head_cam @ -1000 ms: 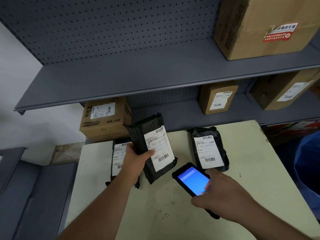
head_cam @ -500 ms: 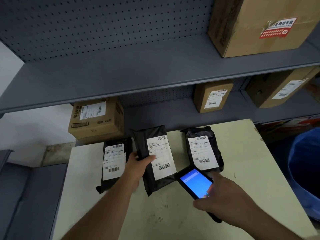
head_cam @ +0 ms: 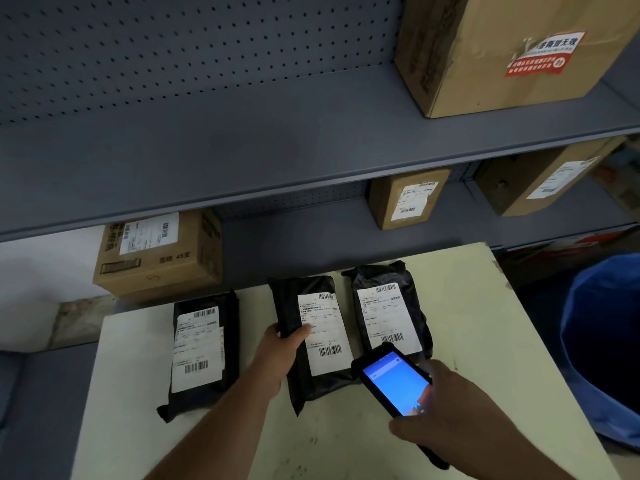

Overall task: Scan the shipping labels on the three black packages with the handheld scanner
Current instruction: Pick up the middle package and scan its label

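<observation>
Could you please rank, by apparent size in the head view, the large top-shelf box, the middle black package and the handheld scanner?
1. Large top-shelf box, cropped by the frame.
2. Middle black package, held by the left hand.
3. Handheld scanner, in the right hand.

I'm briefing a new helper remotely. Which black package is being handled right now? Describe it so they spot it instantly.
Look at the pale cream table below the grey metal shelving. Three black plastic mailer packages with white labels lie in a row; it is the middle black package. Unlike its neighbours, the left hand has a grip on its left edge.
</observation>
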